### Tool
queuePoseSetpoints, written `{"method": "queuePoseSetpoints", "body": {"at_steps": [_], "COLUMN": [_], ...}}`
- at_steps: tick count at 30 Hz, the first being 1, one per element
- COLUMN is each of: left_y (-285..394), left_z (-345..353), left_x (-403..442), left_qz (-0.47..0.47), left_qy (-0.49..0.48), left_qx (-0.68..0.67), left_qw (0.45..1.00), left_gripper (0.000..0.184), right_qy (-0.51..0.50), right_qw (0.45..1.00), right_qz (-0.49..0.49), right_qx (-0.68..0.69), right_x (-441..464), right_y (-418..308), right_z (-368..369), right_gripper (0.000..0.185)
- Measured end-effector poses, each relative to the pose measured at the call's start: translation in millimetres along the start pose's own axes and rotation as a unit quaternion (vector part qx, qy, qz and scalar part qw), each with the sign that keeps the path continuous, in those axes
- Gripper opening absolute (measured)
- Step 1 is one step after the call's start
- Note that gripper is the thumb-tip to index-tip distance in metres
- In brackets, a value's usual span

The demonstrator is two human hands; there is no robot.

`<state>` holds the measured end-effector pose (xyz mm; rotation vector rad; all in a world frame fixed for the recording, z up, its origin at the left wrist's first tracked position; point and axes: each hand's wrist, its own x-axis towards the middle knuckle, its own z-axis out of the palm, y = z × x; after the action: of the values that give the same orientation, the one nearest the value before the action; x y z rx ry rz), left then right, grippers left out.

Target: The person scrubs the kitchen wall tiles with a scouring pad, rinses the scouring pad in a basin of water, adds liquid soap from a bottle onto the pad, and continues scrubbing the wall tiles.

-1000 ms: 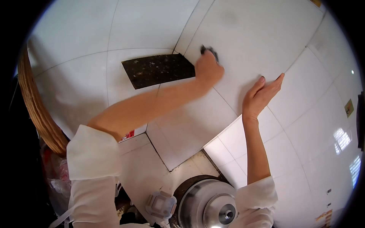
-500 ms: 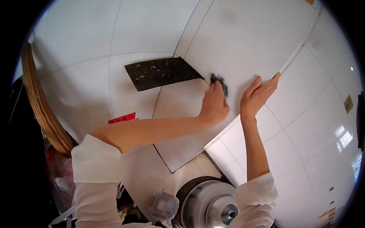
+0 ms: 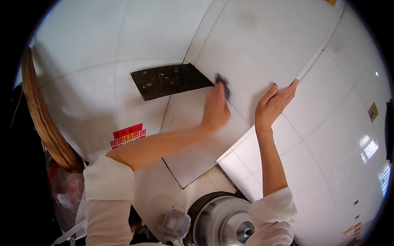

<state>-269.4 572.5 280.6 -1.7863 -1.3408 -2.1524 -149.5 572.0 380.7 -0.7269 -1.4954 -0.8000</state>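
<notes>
My left hand point(image 3: 216, 110) is closed around a dark grey steel wool scrubber point(image 3: 224, 85), somewhat blurred. The scrubber is against the white tiled wall panel point(image 3: 254, 53), just right of the corner of a dark, speckled rectangular plate point(image 3: 170, 80). Farther right, my right hand point(image 3: 274, 105) lies with its fingers stretched out along the panel's edge, and it holds nothing. Both forearms reach up from rolled white sleeves.
Below are a metal pot with a domed lid point(image 3: 223, 223) and a clear plastic container point(image 3: 174, 223). A long curved wooden piece point(image 3: 47, 115) stands at left, above plastic bags point(image 3: 69, 190). Red stickers point(image 3: 128, 134) are on the wall.
My left hand has moved left and slightly up with the scrubber, nearer the dark plate. More of the red stickers shows. My right hand keeps its place on the edge.
</notes>
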Motion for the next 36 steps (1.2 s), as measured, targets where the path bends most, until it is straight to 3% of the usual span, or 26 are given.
{"method": "queuePoseSetpoints", "body": {"at_steps": [2,4,5,8,10,12,14,15,16,18,20,22,24,25,27,28,30,31,33,35,36], "left_y": [9.2,27.9,40.1,31.8,23.8,28.7,32.6,37.8,34.6,21.3,20.0,27.8,48.3,44.5,31.6,23.2,-16.7,-19.0,-36.0,-67.9,-72.6], "left_z": [-15.4,-9.8,-7.3,-7.4,-5.1,-3.6,5.1,-5.9,-5.3,-0.1,3.4,9.6,3.7,-2.7,-14.1,-12.3,-3.5,-32.4,-54.5,-45.1,-49.1], "left_x": [15.9,-26.8,-35.9,19.3,78.9,99.5,49.0,20.0,26.3,61.2,141.3,128.1,51.7,53.0,51.0,81.3,156.2,193.1,215.2,205.2,205.5], "left_qz": [-0.096,0.002,0.066,0.11,0.109,0.072,0.205,0.228,0.229,0.285,0.132,0.162,0.245,0.245,0.261,0.254,0.142,-0.018,-0.24,-0.154,-0.153], "left_qy": [-0.065,-0.124,-0.08,-0.026,0.057,0.051,0.005,-0.105,-0.106,-0.068,0.099,0.03,-0.066,-0.062,-0.157,-0.084,0.006,-0.095,-0.166,-0.161,-0.165], "left_qx": [-0.019,-0.01,-0.016,0.039,0.09,0.114,-0.018,-0.022,-0.023,0.092,0.022,0.008,0.001,0.007,0.053,0.053,0.082,0.04,0.019,0.202,0.208], "left_qw": [0.993,0.992,0.994,0.993,0.988,0.99,0.979,0.968,0.967,0.952,0.986,0.986,0.967,0.968,0.951,0.962,0.987,0.995,0.956,0.954,0.952], "left_gripper": [0.06,0.058,0.059,0.06,0.057,0.056,0.057,0.058,0.058,0.055,0.052,0.056,0.061,0.061,0.065,0.065,0.063,0.056,0.049,0.045,0.045], "right_qy": [-0.009,-0.004,-0.008,-0.017,-0.016,-0.015,-0.01,-0.01,-0.009,-0.008,-0.008,-0.004,-0.015,-0.02,-0.022,-0.018,-0.028,-0.028,-0.024,-0.022,-0.022], "right_qw": [1.0,1.0,0.999,0.999,0.998,0.998,0.998,0.997,0.997,0.996,0.996,0.997,0.996,0.995,0.995,0.996,0.997,0.998,0.999,0.999,0.999], "right_qz": [0.008,0.017,0.029,0.036,0.034,0.029,0.035,0.042,0.042,0.051,0.043,0.025,0.057,0.057,0.057,0.058,0.058,0.051,0.041,0.041,0.047], "right_qx": [0.006,0.015,0.021,0.035,0.047,0.054,0.055,0.061,0.06,0.075,0.072,0.068,0.072,0.078,0.074,0.063,0.045,0.028,0.008,0.005,0.006], "right_x": [-1.3,3.1,3.1,0.0,0.2,1.4,1.3,-0.5,-0.4,0.2,-1.2,2.3,0.3,1.1,-0.5,1.3,-2.9,-1.6,3.2,3.5,2.3], "right_y": [-1.5,-4.0,-3.8,0.0,0.4,0.1,0.1,-0.3,0.1,1.0,2.7,6.2,0.7,-0.9,-2.9,-2.0,-1.5,-3.7,-4.4,-6.1,-6.2], "right_z": [-3.6,-1.4,-0.7,-2.6,-1.5,-2.8,-2.9,-3.4,-2.9,-1.0,0.3,-1.9,-3.2,-5.3,-5.2,-3.4,-3.8,-3.5,-4.6,-3.9,-3.5], "right_gripper": [0.055,0.055,0.056,0.056,0.056,0.056,0.054,0.053,0.053,0.056,0.057,0.057,0.057,0.058,0.058,0.059,0.063,0.067,0.072,0.084,0.084]}}
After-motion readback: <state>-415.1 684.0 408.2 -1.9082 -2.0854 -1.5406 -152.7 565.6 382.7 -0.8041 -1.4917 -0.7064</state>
